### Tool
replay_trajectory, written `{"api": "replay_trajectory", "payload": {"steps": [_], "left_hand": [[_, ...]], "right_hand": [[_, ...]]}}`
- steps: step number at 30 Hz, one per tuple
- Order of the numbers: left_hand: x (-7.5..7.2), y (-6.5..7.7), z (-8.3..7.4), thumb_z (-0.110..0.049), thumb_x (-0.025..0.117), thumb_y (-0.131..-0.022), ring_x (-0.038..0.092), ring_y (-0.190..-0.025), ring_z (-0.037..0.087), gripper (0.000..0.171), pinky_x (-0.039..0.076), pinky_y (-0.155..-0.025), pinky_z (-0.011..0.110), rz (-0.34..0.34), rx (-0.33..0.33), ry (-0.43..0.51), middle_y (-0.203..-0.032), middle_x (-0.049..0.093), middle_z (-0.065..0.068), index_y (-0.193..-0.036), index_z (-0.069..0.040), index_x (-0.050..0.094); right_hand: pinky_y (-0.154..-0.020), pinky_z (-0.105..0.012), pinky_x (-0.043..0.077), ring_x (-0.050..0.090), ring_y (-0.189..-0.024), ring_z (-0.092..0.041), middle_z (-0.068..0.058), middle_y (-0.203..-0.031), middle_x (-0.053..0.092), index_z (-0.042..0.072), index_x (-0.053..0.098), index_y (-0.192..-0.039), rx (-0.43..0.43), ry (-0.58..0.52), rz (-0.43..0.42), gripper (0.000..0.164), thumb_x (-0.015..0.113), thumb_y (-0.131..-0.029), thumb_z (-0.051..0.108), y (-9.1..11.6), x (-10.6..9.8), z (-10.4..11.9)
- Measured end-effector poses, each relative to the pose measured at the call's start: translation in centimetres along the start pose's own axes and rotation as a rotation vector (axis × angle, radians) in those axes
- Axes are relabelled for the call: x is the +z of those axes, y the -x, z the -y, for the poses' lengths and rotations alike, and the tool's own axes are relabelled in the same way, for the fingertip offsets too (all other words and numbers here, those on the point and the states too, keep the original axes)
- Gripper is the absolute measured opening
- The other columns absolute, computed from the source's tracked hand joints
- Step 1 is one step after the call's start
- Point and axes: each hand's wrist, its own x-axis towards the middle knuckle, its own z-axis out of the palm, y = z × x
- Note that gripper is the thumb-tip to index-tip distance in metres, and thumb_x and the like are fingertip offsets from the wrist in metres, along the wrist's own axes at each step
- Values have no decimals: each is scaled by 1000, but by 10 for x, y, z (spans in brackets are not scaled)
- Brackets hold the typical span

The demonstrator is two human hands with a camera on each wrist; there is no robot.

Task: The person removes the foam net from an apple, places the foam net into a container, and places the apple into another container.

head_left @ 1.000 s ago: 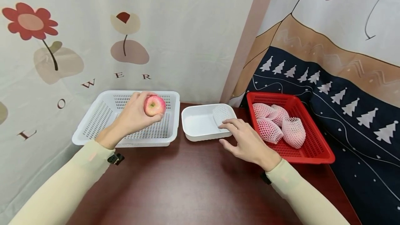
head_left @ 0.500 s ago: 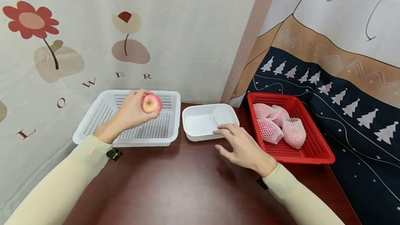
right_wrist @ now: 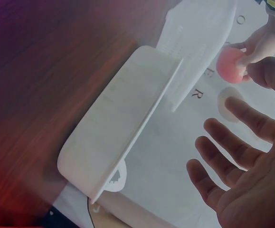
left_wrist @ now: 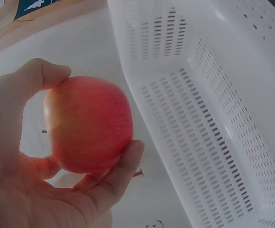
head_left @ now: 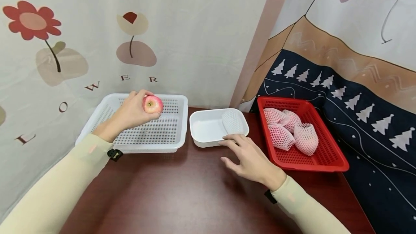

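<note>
The apple (head_left: 152, 104) is in the air above the white basket (head_left: 177, 138), apart from its rim; the left hand (head_left: 130, 113) pinches it between thumb and curled fingers on opposing sides, a hold that likely steadies the round, smooth skin; the right hand (head_left: 251, 160) holds nothing, its fingers spread just beside the white tray (head_left: 206, 127); inside that tray an unfilled foam net (head_left: 232, 120) leans at the right end, propped by the wall; farther right, netted fruits (head_left: 306, 139) huddle in the red basket (head_left: 326, 152), their sleeves presumably cushioning contact; the table (head_left: 182, 194) carries all three containers.
</note>
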Motion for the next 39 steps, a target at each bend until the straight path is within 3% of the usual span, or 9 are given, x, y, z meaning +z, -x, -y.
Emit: {"api": "replay_trajectory", "payload": {"steps": [12,31,39], "left_hand": [[-10,-14,17,-43,87,-94,62,-116,45,80,53,-87,48,44,-11,-69,-139,57,31,-155,-1,55],[-18,-38,38,-36,85,-91,61,-121,43,70,52,-91,48,126,42,-171,-129,68,30,-142,6,62],[-21,-43,57,-30,77,-90,65,-108,39,59,50,-83,43,194,20,-242,-117,71,25,-132,8,62]], "right_hand": [[-114,-53,61,70,-142,-26,-6,-150,73,20,74,-150,-60,9,17,52,86,-103,38,-2,-3,3],[-115,-48,60,69,-139,-24,-2,-148,73,21,75,-147,-109,28,42,50,87,-102,38,-3,-4,9],[-117,-48,59,69,-138,-24,-2,-147,73,21,74,-148,-139,33,36,51,87,-102,38,-6,-4,13]]}}
